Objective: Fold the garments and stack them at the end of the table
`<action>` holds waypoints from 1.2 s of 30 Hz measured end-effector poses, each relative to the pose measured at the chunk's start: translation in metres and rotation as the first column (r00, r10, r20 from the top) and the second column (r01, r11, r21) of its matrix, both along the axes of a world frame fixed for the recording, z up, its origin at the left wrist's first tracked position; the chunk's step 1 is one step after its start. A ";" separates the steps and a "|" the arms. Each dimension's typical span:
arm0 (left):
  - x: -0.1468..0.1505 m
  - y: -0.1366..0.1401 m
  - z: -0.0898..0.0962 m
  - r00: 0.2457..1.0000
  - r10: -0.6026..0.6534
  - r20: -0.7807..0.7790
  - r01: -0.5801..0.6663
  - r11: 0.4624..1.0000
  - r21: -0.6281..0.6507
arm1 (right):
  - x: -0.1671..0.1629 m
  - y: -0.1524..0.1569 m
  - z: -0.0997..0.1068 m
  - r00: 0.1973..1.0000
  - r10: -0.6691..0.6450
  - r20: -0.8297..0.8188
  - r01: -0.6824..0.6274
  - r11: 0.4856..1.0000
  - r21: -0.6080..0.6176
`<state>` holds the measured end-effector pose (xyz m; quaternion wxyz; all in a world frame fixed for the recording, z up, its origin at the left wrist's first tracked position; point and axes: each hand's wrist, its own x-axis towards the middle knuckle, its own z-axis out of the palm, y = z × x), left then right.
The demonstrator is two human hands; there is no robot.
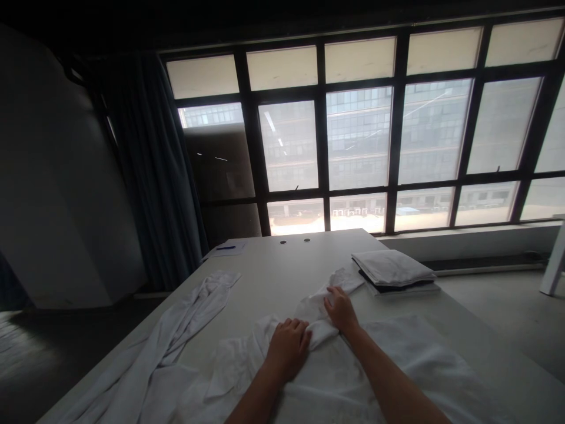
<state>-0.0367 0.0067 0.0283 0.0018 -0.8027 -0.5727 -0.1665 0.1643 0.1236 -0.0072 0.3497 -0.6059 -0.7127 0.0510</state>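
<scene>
A rumpled white garment (pixel 335 371) is spread over the near part of the white table. One long, sleeve-like part (pixel 176 321) of white cloth trails away on the left; another bunched part lies in the middle. My left hand (pixel 289 344) rests on the bunched cloth, fingers curled into it. Slightly farther forward and to the right, my right hand (pixel 341 309) grips the cloth, with its thumb and fingers closed around a fold. The fabric hides some of the fingertips, and the garment's exact kind is unclear.
Folded white and black cloths (pixel 395 271) are stacked at the table's right edge. Paper with a blue pen (pixel 226 248) lies at the far left corner. Two round inserts sit in the far tabletop (pixel 318 250). A dark curtain (pixel 150 165) and windows stand behind.
</scene>
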 end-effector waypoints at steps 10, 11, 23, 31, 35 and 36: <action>0.000 0.001 0.004 0.984 0.176 0.015 -0.176 0.984 -0.037 | 0.004 0.000 -0.002 0.986 -0.152 -0.069 0.153 0.988 0.007; 0.000 0.001 0.004 0.984 0.176 0.017 -0.176 0.984 -0.039 | 0.004 0.000 -0.003 0.986 -0.153 -0.069 0.153 0.988 0.001; 0.001 0.001 0.003 0.984 0.174 0.033 -0.172 0.983 -0.056 | 0.003 0.001 -0.002 0.991 -0.121 -0.059 0.118 0.992 -0.052; 0.001 0.001 0.003 0.986 0.165 0.027 -0.164 0.986 -0.040 | 0.003 -0.001 0.001 0.993 -0.110 -0.043 0.107 0.992 -0.073; -0.001 0.002 0.001 0.988 0.151 0.022 -0.150 0.988 -0.026 | 0.002 0.000 0.000 0.993 -0.113 -0.021 0.111 0.990 -0.087; -0.001 0.002 0.000 0.989 0.148 0.021 -0.147 0.989 -0.023 | 0.002 0.000 0.000 0.994 -0.112 -0.013 0.111 0.990 -0.092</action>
